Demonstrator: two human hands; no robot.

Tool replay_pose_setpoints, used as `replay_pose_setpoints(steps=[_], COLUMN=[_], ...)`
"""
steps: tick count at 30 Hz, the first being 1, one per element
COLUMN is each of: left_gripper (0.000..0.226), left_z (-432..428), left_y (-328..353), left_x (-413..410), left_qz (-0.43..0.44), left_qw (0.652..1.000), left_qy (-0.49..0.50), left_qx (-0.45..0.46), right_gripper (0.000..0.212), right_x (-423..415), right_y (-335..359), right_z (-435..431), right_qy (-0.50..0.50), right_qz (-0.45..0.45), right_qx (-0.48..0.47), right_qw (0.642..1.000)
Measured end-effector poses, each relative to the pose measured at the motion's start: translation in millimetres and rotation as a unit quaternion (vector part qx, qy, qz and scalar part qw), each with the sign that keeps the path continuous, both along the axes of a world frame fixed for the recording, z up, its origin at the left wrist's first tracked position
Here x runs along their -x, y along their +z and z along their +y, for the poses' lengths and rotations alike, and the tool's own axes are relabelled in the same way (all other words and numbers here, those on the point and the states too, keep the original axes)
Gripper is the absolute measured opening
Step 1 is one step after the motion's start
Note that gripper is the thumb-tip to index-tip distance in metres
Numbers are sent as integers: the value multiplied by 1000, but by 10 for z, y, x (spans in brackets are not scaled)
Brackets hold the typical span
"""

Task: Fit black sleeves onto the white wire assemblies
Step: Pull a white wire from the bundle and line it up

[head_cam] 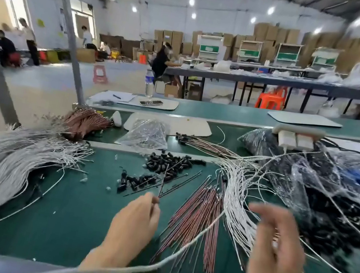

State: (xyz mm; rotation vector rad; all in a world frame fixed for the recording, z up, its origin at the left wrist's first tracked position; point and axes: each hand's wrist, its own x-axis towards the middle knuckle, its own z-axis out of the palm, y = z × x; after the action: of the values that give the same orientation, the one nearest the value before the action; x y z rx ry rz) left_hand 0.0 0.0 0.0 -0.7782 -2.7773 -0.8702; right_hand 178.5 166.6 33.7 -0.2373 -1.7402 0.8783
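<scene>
Left grip (135,220) pinched one thin wire (162,181), long axis running up and away toward the black sleeves (169,163). Those lay just beyond its tip in two loose heaps, too many to count. Right grip (274,249) was blurred, fingers spread over the white wire assemblies (236,194); couldn't tell if it held any. Left was nearer the sleeves. Second white bundle (14,155) lay far left on the counter (78,214).

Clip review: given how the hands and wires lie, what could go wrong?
The right hand is motion-blurred among the tangled white wires; it could snag several. The long white wire crossing the reddish rods may sweep them aside. The left hand pinches a thin wire near loose black sleeves, which could scatter.
</scene>
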Motion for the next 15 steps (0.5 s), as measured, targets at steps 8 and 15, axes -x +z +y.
replay_pose_setpoints(steps=[8, 15], left_gripper=[18, 19], left_z=[576, 376], left_y=[-29, -89], left_x=[717, 1002], left_qz=[-52, -43], left_qw=[963, 995], left_qy=[67, 32], left_qx=[255, 80], right_gripper=[22, 32], right_x=[1420, 2362], right_y=[102, -188], right_z=[194, 401], right_qy=[103, 109], right_qz=[-289, -491], right_qx=[11, -98], right_qw=[952, 859])
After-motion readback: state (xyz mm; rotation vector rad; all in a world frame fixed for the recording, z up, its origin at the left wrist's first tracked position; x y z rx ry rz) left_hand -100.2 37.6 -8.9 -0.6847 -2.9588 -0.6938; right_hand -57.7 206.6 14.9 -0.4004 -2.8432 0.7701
